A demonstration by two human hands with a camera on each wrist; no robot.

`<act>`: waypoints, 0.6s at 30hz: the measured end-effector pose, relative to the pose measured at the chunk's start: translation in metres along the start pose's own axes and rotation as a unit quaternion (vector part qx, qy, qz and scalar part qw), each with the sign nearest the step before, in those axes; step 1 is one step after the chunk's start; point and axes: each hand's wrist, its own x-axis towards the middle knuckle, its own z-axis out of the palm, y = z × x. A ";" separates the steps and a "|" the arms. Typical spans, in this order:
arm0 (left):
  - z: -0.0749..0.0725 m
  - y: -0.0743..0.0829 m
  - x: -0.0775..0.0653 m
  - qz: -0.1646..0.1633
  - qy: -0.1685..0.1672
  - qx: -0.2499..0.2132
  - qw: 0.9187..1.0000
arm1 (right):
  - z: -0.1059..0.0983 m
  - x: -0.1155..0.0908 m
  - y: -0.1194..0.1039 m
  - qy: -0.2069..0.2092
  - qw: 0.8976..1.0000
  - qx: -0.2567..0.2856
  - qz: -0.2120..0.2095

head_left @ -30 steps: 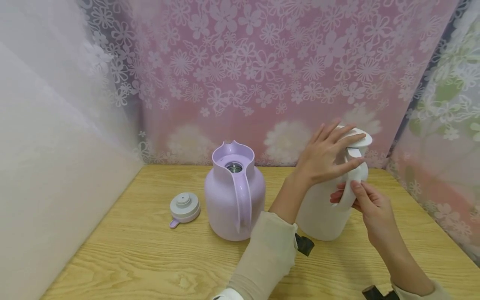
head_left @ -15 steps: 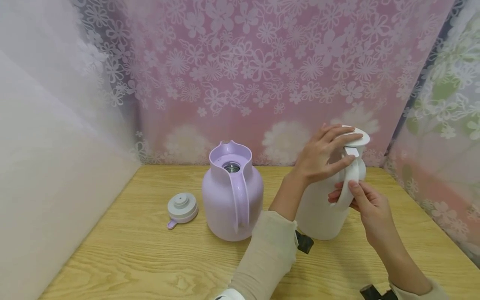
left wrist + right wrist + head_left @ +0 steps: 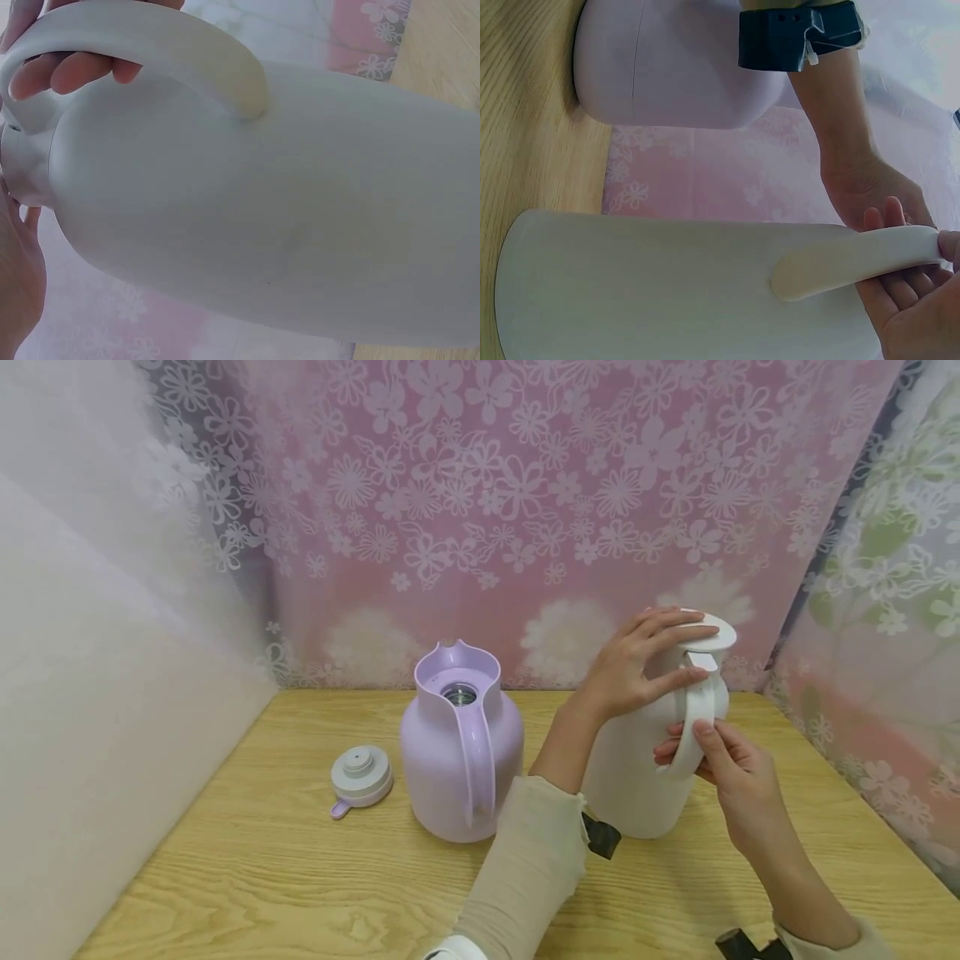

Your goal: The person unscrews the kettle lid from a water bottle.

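A white vacuum jug stands upright on the right of the table. My left hand holds its white lid, fingers laid across the top and thumb at the small lever below. My right hand grips the jug's handle, thumb on the near side and fingers through the loop. In the right wrist view the fingers show behind the handle. Left of my left forearm stands a lilac vacuum jug with its mouth uncovered and its handle toward me.
A grey round stopper with a lilac tab lies left of the lilac jug on the wooden table. My left sleeve crosses in front of the lilac jug. Flowered pink curtains hang behind the table.
My left fingers have drawn closer together over the lid, and the thumb has shifted left onto the lever. The right hand keeps its grip on the handle. The whole view has shifted slightly.
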 end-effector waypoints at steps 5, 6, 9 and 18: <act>-0.003 0.001 -0.003 -0.001 0.016 -0.051 0.999 | 0.004 -0.003 -0.003 0.016 1.000 -0.014 0.018; -0.003 0.001 -0.003 -0.001 0.018 -0.056 0.998 | 0.005 -0.004 -0.004 0.018 0.999 -0.016 0.022; -0.005 0.003 -0.004 0.004 0.030 -0.071 0.997 | 0.007 -0.005 -0.007 0.017 0.999 -0.022 0.028; -0.011 0.016 -0.005 -0.051 0.008 -0.085 0.995 | 0.011 -0.011 -0.013 0.020 0.999 -0.023 0.037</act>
